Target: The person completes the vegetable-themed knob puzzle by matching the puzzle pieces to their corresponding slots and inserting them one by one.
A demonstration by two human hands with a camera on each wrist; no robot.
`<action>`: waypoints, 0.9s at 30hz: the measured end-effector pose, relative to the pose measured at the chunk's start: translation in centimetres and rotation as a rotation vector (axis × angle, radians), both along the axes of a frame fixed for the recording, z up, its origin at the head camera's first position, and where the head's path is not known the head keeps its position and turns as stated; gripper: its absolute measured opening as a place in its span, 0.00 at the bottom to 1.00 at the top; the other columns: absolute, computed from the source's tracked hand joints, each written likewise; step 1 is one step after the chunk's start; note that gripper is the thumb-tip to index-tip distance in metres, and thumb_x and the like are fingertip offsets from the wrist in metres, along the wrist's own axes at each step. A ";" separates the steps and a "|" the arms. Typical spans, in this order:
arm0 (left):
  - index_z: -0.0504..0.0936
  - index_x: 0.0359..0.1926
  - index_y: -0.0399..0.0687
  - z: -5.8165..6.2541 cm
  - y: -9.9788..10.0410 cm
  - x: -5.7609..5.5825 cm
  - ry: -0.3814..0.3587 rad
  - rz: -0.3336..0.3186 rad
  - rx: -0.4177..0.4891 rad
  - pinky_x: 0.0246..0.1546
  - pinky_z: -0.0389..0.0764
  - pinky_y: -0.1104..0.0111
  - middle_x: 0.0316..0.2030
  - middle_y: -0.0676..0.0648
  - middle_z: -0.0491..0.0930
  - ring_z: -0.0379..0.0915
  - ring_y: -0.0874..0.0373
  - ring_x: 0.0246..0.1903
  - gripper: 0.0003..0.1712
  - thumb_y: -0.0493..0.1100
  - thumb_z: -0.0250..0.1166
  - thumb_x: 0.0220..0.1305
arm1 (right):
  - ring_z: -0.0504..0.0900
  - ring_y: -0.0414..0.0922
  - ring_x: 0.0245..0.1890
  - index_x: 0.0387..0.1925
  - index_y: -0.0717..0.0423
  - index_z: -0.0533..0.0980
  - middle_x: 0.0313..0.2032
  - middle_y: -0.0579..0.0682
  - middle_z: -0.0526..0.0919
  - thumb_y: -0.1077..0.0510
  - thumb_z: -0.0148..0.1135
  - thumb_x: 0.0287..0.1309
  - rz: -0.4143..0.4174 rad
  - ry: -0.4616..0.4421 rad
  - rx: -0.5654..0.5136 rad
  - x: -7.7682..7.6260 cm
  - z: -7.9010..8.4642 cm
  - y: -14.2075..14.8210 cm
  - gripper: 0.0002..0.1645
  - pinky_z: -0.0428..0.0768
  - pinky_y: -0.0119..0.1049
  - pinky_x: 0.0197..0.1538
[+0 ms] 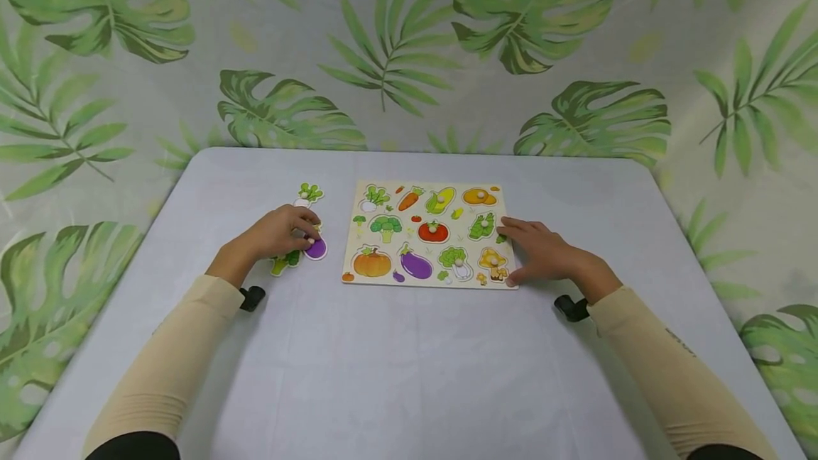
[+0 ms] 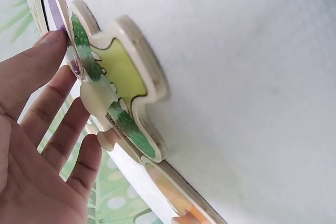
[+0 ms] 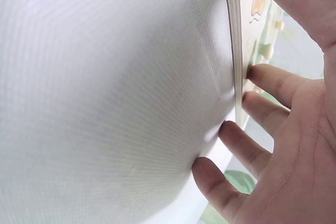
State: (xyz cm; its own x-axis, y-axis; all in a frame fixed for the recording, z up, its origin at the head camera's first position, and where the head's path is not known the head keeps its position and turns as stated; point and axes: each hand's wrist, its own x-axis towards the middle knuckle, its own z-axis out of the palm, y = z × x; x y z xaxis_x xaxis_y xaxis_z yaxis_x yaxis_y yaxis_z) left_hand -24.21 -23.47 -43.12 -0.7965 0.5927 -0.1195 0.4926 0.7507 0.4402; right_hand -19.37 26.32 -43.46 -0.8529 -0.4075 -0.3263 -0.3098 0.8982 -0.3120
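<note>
A wooden vegetable puzzle board (image 1: 461, 285) lies flat on the table, bearing several knobbed pieces. Left of it is a small cluster of loose puzzle pieces. My left hand (image 1: 284, 231) reaches over them, thumb and fingertips pinching a purple vegetable-shaped piece (image 1: 316, 250). In the left wrist view a green, pale-knobbed piece (image 2: 123, 69) is close beside those fingers, with an orange piece (image 2: 181, 190) lower down. A white radish piece with green leaves (image 1: 309, 192) shows beyond the hand. My right hand (image 1: 543, 250) rests along the board's right edge, fingers spread and thumb by the near corner.
A white cloth covers the table (image 1: 409, 375), its far edge against a leaf-patterned backdrop (image 1: 409, 41). Black wrist cameras (image 1: 252, 298) sit under both wrists, close above the cloth.
</note>
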 end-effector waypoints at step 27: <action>0.89 0.42 0.41 2.0 3.7 0.0 0.038 0.001 0.089 0.66 0.72 0.46 0.58 0.37 0.79 0.72 0.39 0.62 0.09 0.37 0.70 0.61 | 0.50 0.67 0.74 0.75 0.54 0.58 0.78 0.58 0.49 0.43 0.77 0.47 -0.015 -0.011 -0.004 0.3 0.6 -0.4 0.59 0.56 0.77 0.66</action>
